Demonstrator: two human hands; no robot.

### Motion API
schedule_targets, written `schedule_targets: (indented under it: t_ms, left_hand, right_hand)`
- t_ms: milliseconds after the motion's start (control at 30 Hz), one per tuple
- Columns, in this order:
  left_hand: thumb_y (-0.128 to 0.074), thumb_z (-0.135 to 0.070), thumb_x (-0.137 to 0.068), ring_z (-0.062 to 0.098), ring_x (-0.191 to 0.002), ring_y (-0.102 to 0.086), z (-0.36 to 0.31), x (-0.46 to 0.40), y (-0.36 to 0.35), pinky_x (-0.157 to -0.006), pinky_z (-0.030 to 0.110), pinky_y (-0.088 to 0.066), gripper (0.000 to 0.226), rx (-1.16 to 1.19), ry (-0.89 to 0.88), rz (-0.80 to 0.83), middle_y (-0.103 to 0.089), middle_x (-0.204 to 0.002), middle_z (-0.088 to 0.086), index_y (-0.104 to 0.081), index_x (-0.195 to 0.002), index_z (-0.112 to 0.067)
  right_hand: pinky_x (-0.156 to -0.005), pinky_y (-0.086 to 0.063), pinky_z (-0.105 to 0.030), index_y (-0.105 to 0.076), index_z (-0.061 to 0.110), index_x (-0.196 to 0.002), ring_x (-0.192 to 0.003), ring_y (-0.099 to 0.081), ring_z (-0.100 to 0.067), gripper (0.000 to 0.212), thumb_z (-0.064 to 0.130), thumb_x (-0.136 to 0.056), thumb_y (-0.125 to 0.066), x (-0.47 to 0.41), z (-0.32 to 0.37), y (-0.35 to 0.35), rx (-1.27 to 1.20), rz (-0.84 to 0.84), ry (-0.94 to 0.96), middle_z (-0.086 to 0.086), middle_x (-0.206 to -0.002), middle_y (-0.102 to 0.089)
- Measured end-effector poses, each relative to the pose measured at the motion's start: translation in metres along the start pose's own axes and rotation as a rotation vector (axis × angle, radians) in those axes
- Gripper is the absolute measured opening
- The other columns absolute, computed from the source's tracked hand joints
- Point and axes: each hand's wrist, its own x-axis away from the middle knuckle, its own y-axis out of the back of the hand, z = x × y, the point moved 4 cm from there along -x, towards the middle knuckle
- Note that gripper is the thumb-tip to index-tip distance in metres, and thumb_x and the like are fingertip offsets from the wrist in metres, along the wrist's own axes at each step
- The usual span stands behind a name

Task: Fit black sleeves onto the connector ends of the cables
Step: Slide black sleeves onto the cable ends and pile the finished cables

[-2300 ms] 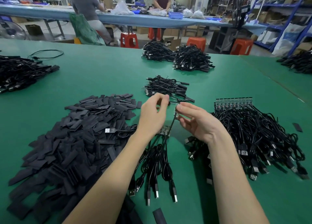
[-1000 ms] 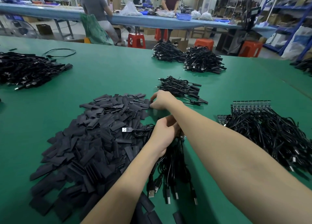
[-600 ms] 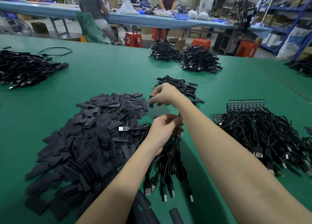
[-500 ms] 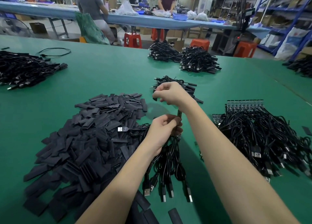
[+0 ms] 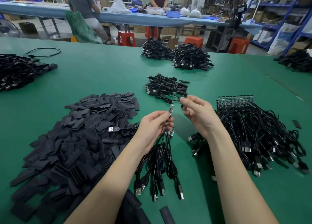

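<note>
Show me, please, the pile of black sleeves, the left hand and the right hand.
pile of black sleeves [image 5: 81,139]: head view, middle of the heap.
left hand [image 5: 152,129]: head view, back of hand.
right hand [image 5: 197,114]: head view, palm.

From my feed: green surface [image 5: 101,75] underneath | 12 o'clock: long blue bench [image 5: 118,19], two people standing at it, clear bags [image 5: 119,7] and a blue tray [image 5: 173,14] on top | red stools [image 5: 126,37] below | 2 o'clock: blue shelving [image 5: 290,12] holding boxes.
</note>
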Motion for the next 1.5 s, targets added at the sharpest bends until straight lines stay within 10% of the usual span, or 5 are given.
schedule_targets:
  t_ms: [200, 1500]
  left_hand:
    - [-0.059, -0.004, -0.096, 0.012, -0.062, -0.066, -0.005, 0.002, -0.001, -0.059, 0.019, -0.053, 0.010, 0.064, 0.003, 0.064, -0.071, -0.074, 0.005, -0.068, -0.093, -0.003]
    - [-0.065, -0.013, -0.084, 0.005, -0.058, -0.054, -0.005, 0.006, -0.003, -0.060, 0.016, -0.047, 0.018, 0.043, -0.014, 0.240, -0.067, -0.074, 0.004, -0.071, -0.098, -0.003]
  right_hand:
    - [-0.067, -0.055, -0.016, -0.081, 0.017, -0.090, -0.081, -0.070, -0.013, 0.038, 0.028, -0.054, -0.089, 0.007, 0.005, 0.006, -0.010, 0.054, 0.012, -0.007, -0.100, -0.075]
    - [-0.080, -0.058, -0.025, -0.068, 0.007, -0.095, -0.089, -0.074, -0.019, 0.024, 0.002, -0.073, -0.074, 0.016, 0.022, 0.014, 0.064, 0.256, 0.116, -0.019, -0.093, -0.076]
